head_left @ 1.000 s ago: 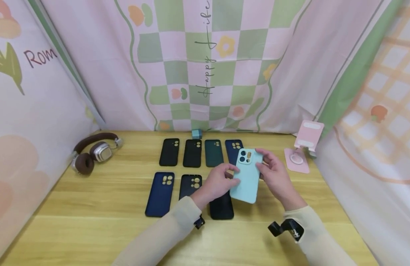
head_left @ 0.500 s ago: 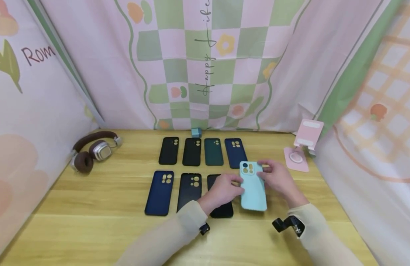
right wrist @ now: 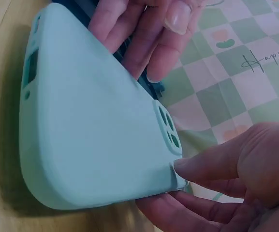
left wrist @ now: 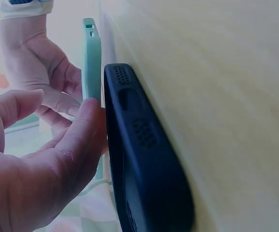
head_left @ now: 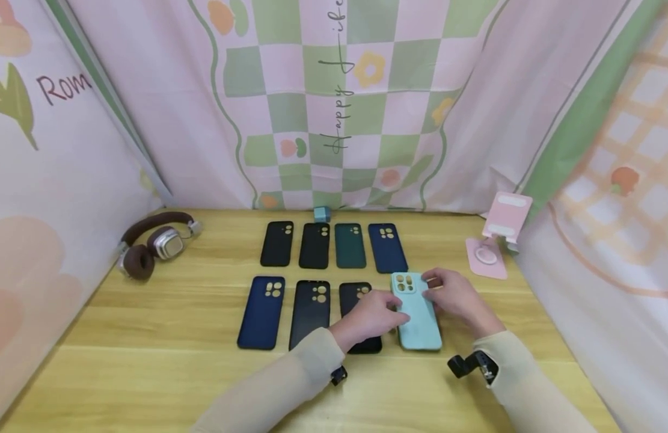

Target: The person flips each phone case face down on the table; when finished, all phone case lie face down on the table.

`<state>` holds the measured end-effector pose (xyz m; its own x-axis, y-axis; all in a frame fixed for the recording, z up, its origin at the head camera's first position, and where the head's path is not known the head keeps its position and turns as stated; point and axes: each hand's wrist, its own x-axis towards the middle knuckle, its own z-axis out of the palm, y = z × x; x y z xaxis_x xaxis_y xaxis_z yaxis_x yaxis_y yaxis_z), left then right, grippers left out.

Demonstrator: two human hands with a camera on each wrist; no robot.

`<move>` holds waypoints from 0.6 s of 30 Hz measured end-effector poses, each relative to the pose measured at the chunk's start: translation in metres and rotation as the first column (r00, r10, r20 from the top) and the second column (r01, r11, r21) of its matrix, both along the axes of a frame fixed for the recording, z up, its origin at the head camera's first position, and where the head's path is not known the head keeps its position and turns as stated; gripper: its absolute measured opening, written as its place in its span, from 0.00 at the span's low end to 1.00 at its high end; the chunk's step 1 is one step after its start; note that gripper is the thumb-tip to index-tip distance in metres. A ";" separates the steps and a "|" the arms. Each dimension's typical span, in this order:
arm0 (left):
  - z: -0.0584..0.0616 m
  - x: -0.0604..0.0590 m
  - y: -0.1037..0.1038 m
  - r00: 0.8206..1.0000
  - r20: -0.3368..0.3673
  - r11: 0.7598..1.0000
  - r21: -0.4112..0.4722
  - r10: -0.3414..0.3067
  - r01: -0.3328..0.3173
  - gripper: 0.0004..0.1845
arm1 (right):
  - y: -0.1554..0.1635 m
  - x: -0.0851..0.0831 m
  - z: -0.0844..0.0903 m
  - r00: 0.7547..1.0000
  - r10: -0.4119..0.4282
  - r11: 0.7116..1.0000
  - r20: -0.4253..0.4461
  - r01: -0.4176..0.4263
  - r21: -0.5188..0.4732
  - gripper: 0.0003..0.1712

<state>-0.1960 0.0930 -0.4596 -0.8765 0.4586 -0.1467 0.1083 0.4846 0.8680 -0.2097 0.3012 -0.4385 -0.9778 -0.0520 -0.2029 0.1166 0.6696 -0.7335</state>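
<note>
A mint-green phone case (head_left: 420, 325) lies back up at the right end of the nearer row, on or just above the tabletop. My right hand (head_left: 457, 296) pinches its far right corner; the right wrist view shows the thumb on its back and fingers underneath. My left hand (head_left: 368, 316) is at the case's left edge, fingers beside it and thumb lifted off in the left wrist view. Under that hand lies a black phone case (head_left: 351, 291), partly covered. To its left are a dark case (head_left: 310, 316) and a blue case (head_left: 261, 313).
The farther row holds two black cases (head_left: 276, 243) (head_left: 314, 245), a dark green case (head_left: 350, 245) and a navy case (head_left: 388, 248). Brown headphones (head_left: 166, 243) lie at left, a pink stand (head_left: 487, 255) at right. A small blue block (head_left: 321, 214) sits by the back curtain.
Both hands have moved the mint-green case down and to the right, from in front of the navy case to the nearer row's right end. My left thumb has come off it.
</note>
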 end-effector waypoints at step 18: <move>0.011 -0.005 -0.042 1.000 -0.025 0.998 0.056 -0.014 0.015 0.22 | -0.018 0.009 0.010 0.997 0.075 0.993 -0.016 -0.076 -0.086 0.22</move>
